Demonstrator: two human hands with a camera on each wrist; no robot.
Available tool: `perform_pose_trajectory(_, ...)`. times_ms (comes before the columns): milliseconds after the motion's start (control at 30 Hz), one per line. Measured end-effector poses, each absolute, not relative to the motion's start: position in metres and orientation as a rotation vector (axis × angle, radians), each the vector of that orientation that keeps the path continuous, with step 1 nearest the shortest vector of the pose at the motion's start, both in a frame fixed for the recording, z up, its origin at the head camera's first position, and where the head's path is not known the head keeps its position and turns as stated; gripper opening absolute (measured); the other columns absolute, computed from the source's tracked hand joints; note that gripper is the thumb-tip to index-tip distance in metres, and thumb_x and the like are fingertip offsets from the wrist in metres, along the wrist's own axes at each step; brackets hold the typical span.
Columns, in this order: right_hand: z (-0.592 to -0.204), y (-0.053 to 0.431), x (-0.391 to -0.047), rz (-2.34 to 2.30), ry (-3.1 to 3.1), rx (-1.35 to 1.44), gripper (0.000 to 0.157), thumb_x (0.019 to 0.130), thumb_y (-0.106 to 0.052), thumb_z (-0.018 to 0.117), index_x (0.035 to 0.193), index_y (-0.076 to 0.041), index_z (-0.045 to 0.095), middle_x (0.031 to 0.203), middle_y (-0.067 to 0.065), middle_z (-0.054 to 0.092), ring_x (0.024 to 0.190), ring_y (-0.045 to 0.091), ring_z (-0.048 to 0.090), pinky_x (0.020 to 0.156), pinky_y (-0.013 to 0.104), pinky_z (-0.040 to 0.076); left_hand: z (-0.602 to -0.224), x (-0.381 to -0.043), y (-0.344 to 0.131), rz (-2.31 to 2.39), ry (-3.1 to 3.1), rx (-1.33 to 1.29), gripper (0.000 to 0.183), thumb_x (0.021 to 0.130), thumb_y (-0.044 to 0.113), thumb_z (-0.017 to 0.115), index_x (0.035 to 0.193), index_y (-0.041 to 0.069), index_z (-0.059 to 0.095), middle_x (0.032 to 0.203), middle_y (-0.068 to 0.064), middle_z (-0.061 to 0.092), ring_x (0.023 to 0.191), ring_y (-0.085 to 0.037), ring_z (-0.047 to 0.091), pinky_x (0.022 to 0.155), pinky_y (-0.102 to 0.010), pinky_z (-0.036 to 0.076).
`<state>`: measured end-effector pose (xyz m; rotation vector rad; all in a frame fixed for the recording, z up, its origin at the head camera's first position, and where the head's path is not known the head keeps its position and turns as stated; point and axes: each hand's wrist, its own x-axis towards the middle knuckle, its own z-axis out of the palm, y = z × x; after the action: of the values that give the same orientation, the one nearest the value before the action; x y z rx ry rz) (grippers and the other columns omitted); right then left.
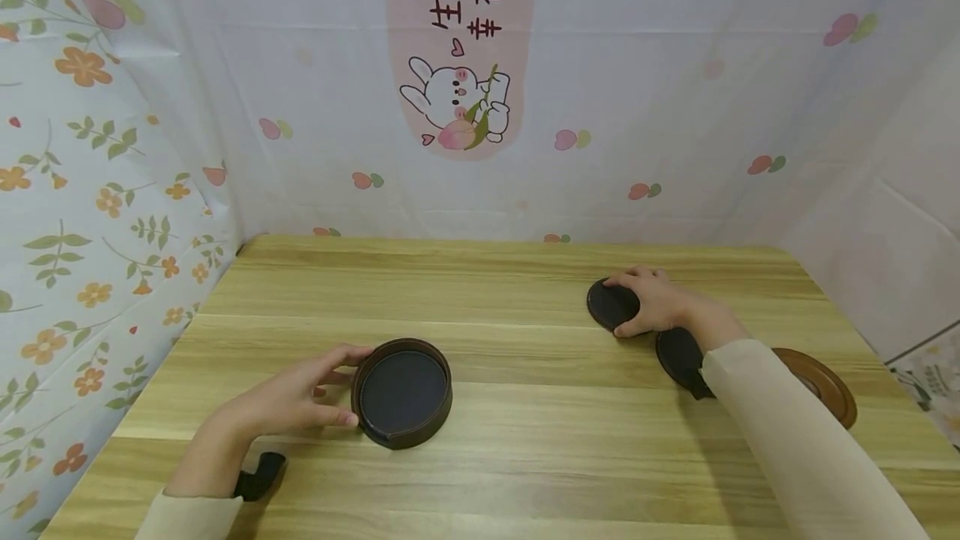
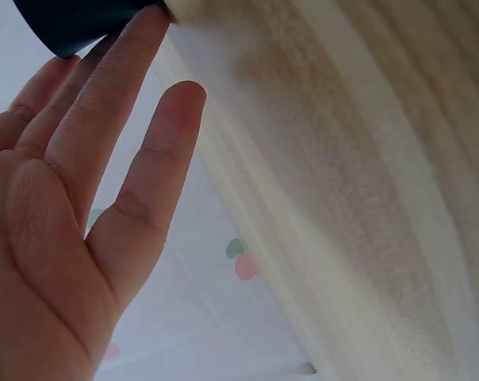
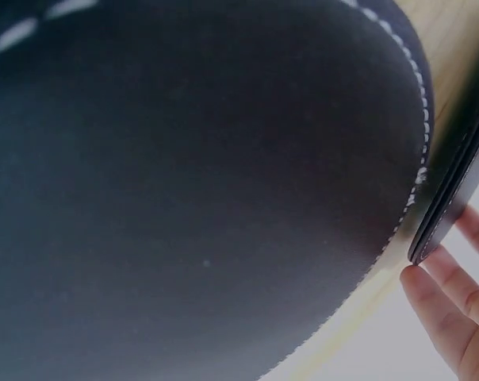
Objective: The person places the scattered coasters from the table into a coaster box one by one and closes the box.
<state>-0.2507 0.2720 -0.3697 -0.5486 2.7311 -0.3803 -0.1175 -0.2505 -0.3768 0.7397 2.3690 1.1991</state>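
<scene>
A round black coaster holder (image 1: 403, 392) with a raised dark brown rim sits on the table at centre left. Beside its left side is my left hand (image 1: 300, 390), fingers extended, with fingertips right at the rim. In the left wrist view the thumb stands apart from the fingers, and only a dark corner of the holder (image 2: 73, 24) shows. My right hand (image 1: 660, 302) pinches a round black coaster (image 1: 611, 304) by its edge, thumb on the near side. A second black coaster (image 1: 678, 357), with pale edge stitching in the right wrist view, lies under the right wrist.
A brown round dish-like piece (image 1: 836, 390) lies at the right, partly covered by the right sleeve (image 1: 795, 432). Below the left wrist is a small black piece (image 1: 260, 477). Patterned white cloth (image 1: 637, 107) hangs behind the wooden table (image 1: 525, 457).
</scene>
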Motion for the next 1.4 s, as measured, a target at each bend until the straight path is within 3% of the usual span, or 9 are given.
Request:
perform_pose_trajectory(600,-0.363,0.254,-0.235,-0.361,2.768,-0.680,0.081,0.079,-0.034,0.082,0.147,-0.011,0.046,0.152,0.031,0.031,0.136,0.059,0.023,0.096,0.075,0.037,-0.377,-0.115,-0.251,1.216,2.355,0.734,0.078,0.086,0.028,0.077,0.149,0.004,0.038,0.148,-0.027,0.044,0.127,-0.052,0.052,0.090,-0.067,0.047)
perform_pose_trajectory(1067,-0.352,0.224,-0.219,-0.289,2.781,-0.844,0.080,0.077,-0.033,0.082,0.146,-0.016,0.048,0.151,0.025,0.037,0.136,0.051,0.032,0.096,0.066,0.044,-0.378,-0.114,-0.250,1.226,2.353,0.737,0.077,0.087,0.027,0.077,0.149,0.004,0.037,0.149,-0.028,0.043,0.127,-0.053,0.051,0.091,-0.068,0.047)
perform_pose_trajectory(1400,-0.350,0.200,-0.207,-0.280,2.748,-0.951,0.081,0.076,-0.034,0.082,0.148,-0.022,0.046,0.156,0.020,0.032,0.137,0.042,0.034,0.096,0.057,0.047,-0.379,-0.115,-0.251,1.225,2.356,0.744,0.077,0.087,0.027,0.077,0.148,0.003,0.037,0.148,-0.028,0.044,0.127,-0.053,0.051,0.090,-0.067,0.047)
